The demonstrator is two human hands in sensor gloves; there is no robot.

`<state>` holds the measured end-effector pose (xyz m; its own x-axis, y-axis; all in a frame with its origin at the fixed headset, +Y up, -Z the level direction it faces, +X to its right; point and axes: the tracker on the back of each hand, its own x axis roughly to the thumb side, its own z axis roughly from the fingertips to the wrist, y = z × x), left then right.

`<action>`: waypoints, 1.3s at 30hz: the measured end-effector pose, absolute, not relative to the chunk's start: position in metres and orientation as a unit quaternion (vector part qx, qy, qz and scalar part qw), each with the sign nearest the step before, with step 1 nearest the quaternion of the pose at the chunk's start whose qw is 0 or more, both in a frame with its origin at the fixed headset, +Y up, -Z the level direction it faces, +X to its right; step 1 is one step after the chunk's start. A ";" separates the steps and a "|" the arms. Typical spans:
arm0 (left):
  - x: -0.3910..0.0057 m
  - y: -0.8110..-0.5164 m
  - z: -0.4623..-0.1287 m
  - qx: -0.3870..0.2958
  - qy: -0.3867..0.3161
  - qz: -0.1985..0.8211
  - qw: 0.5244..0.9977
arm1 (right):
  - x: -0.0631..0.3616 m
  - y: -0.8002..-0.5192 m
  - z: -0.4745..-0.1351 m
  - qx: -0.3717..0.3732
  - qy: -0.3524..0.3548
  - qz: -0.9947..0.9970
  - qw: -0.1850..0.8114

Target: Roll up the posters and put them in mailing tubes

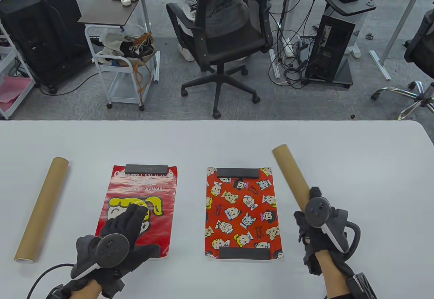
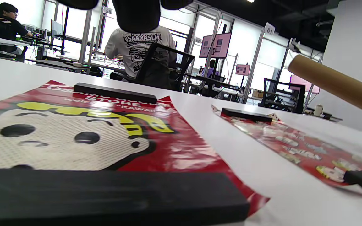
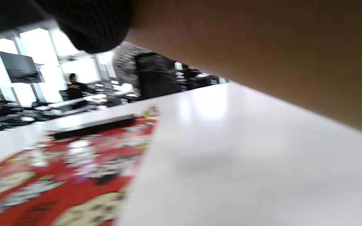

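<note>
I'm gripping the tube (image 1: 292, 176) in my right hand (image 1: 318, 231), slanting away-left; left hand (image 1: 118, 234) lying flat, fingers straight, on the nearer poster (image 1: 139, 207).

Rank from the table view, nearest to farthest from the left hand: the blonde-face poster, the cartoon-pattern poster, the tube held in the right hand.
1. Blonde-face poster: directly under the left hand, whose fingers lie flat on it.
2. Cartoon-pattern poster: flat on the table's middle, to that hand's right.
3. Held tube: far right, gripped by the right hand.
</note>
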<state>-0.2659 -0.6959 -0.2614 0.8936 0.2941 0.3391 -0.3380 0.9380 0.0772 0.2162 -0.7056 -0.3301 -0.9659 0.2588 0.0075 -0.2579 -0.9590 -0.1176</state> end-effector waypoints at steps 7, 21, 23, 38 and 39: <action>-0.258 -0.688 -0.248 0.088 -0.174 0.288 0.938 | 0.136 -0.690 -0.294 0.222 -0.082 0.965 0.114; -0.261 -0.678 -0.239 0.134 -0.185 0.424 0.876 | 0.084 -0.686 -0.260 0.363 -0.041 0.927 0.081; -0.260 -0.677 -0.239 0.137 -0.198 0.419 0.876 | 0.084 -0.687 -0.260 0.369 -0.025 0.925 0.086; -0.241 -0.668 -0.224 0.193 -0.288 0.318 0.882 | 0.080 -0.687 -0.259 0.365 -0.020 0.927 0.086; -0.241 -0.668 -0.224 0.199 -0.283 0.320 0.882 | 0.081 -0.685 -0.259 0.363 -0.024 0.927 0.091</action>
